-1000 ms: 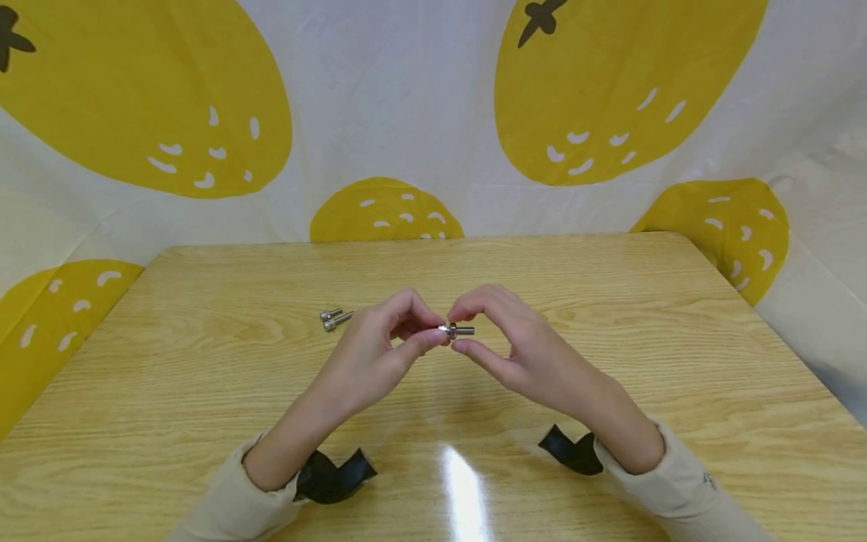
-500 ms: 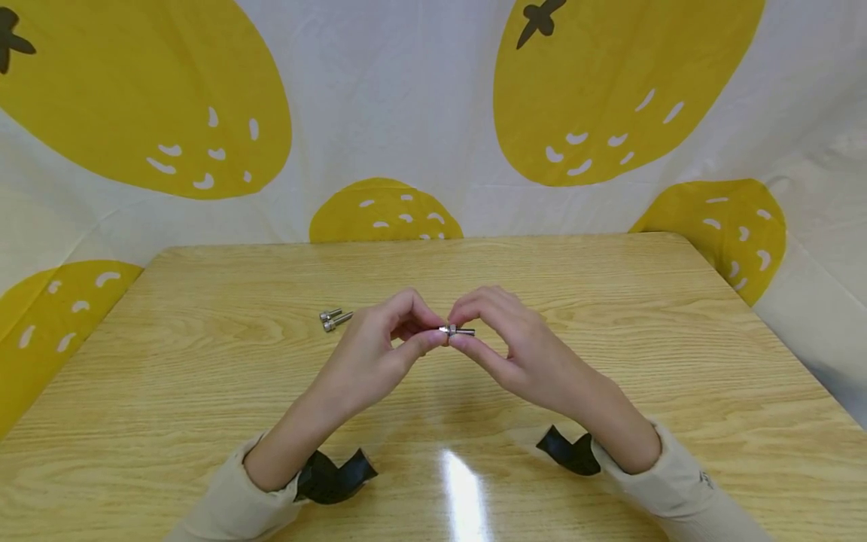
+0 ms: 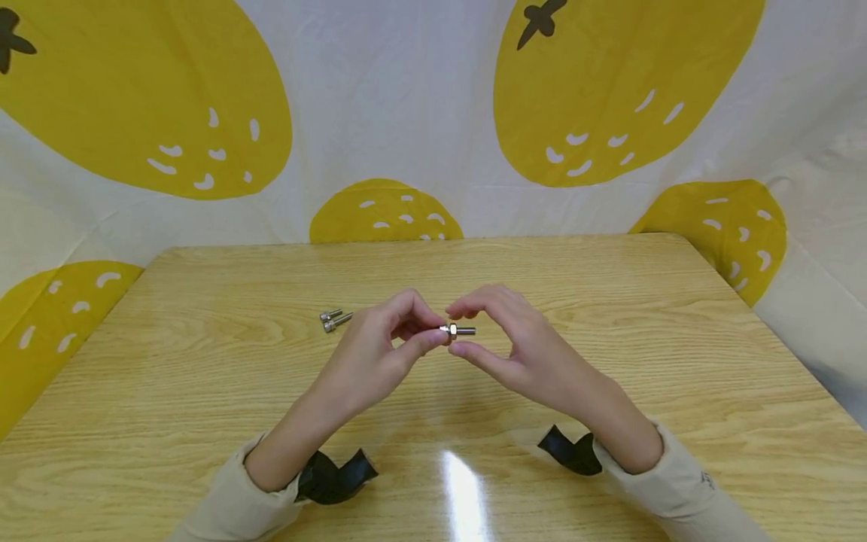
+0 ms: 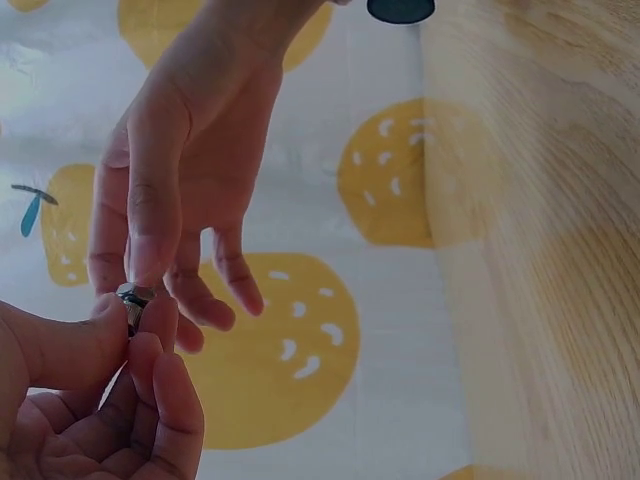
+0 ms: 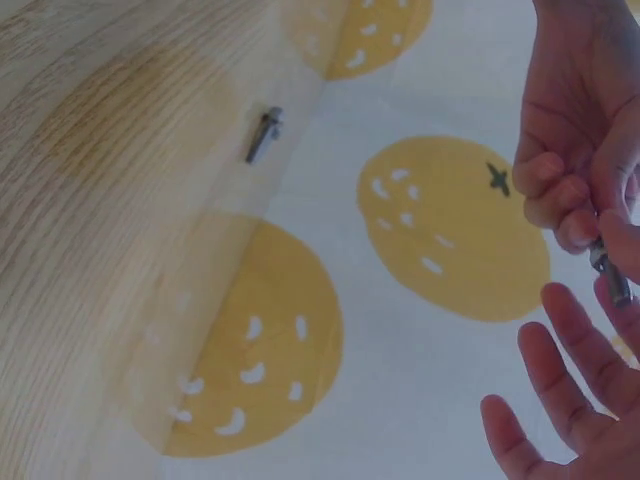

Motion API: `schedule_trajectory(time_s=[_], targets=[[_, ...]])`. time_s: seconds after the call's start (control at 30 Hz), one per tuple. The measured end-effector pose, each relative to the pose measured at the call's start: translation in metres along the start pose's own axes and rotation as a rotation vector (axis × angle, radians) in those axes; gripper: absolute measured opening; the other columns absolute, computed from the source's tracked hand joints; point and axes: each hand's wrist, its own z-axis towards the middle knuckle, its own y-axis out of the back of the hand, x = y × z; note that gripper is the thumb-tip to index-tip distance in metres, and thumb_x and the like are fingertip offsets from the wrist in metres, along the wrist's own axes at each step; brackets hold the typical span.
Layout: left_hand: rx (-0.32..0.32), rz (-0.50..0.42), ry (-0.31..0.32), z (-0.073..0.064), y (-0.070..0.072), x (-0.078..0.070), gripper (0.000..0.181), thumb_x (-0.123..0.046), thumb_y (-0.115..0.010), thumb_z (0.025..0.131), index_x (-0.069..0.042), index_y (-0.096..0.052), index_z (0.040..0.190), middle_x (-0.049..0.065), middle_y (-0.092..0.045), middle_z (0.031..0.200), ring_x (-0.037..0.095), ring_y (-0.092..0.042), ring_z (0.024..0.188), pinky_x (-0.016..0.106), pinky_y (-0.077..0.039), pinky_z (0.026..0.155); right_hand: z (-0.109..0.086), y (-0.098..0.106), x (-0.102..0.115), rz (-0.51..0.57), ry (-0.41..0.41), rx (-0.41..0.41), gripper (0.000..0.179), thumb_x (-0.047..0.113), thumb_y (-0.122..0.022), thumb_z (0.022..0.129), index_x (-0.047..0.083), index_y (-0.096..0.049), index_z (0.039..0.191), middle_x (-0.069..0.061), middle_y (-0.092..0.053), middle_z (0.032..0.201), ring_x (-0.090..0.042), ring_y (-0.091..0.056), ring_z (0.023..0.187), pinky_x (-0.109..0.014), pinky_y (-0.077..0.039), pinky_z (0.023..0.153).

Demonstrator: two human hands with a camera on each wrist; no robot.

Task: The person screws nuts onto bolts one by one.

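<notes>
My left hand (image 3: 379,354) pinches a silver bolt (image 3: 466,331) by its head end between thumb and fingers. The bolt lies level, its threaded shank pointing right, and the fingers cover most of its head. A hex nut (image 3: 453,330) sits on the shank close to those fingertips. My right hand (image 3: 518,342) is around the nut with thumb below and index finger above, both a little apart from it. In the right wrist view, the bolt's shank (image 5: 619,288) shows beside the right fingers. The left wrist view shows the nut (image 4: 135,293) just under the right thumb.
Two more bolts (image 3: 336,321) lie side by side on the wooden table (image 3: 237,391), left of my left hand. A white cloth (image 3: 393,90) with yellow fruit prints hangs behind the table. Black straps (image 3: 336,477) circle both wrists.
The right thumb and index finger close on the nut half a second ago, then spread off it again now. The nut's faces show turned. My left hand stays in place.
</notes>
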Motion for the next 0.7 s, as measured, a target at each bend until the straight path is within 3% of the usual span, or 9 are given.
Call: schedule_trajectory(time_s=[0.3, 0.5, 0.7], targets=[[0.004, 0.005, 0.004, 0.0004, -0.0003, 0.001, 0.008, -0.008, -0.066, 0.085, -0.006, -0.059, 0.088, 0.001, -0.067, 0.084, 0.007, -0.06, 0.069, 0.022, -0.048, 0.059, 0.0017, -0.0001, -0.0022, -0.005, 0.098, -0.044, 0.022, 0.007, -0.07, 0.082, 0.008, -0.06, 0.102, 0.002, -0.06, 0.101, -0.012, -0.051, 0.101, -0.025, -0.043, 0.088], [0.012, 0.005, 0.017, -0.0001, 0.0001, 0.0011, 0.007, -0.009, -0.065, 0.086, -0.006, -0.06, 0.089, 0.002, -0.067, 0.084, 0.008, -0.059, 0.07, 0.022, -0.046, 0.058, 0.0016, -0.0014, -0.002, -0.024, 0.088, -0.037, 0.016, 0.012, -0.067, 0.086, 0.01, -0.061, 0.101, 0.002, -0.061, 0.1, -0.012, -0.052, 0.1, -0.027, -0.043, 0.088], [0.01, 0.004, 0.01, 0.0005, -0.0006, 0.0018, 0.008, -0.01, -0.066, 0.085, -0.006, -0.06, 0.089, 0.001, -0.067, 0.083, 0.007, -0.06, 0.069, 0.023, -0.048, 0.059, 0.0003, -0.0027, -0.0025, -0.04, 0.057, 0.008, 0.011, 0.02, -0.055, 0.095, 0.013, -0.062, 0.098, 0.005, -0.061, 0.1, -0.01, -0.05, 0.1, -0.029, -0.04, 0.088]])
